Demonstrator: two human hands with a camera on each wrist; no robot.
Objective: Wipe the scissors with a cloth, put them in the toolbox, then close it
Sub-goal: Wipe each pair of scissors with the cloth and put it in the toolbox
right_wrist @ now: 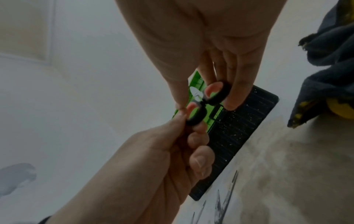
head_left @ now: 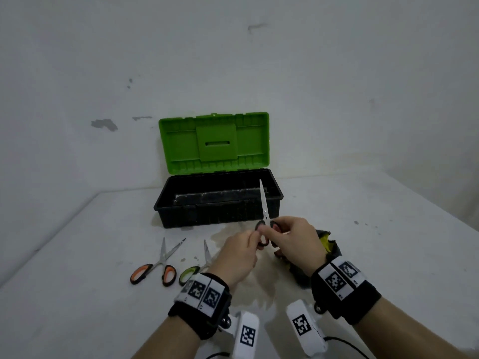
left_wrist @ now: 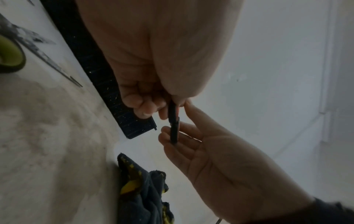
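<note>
A pair of scissors [head_left: 264, 206] with black-and-red handles is held upright in front of the toolbox, its closed blades pointing up. My left hand [head_left: 255, 238] pinches the left handle ring [right_wrist: 193, 117]. My right hand [head_left: 268, 231] pinches the right handle ring [right_wrist: 218, 94] between thumb and fingers. The toolbox stands open behind them, with a black base [head_left: 217, 216] and a raised green lid [head_left: 212, 141]. A crumpled dark cloth [head_left: 330, 246] with yellow patches lies on the table just right of my right hand, and no hand touches it.
Orange-handled scissors [head_left: 155, 268] lie half open on the table at the left. Green-handled scissors [head_left: 198, 266] lie beside them, partly hidden by my left wrist. A stain [head_left: 259, 283] marks the white table under my hands. A white wall stands behind the toolbox.
</note>
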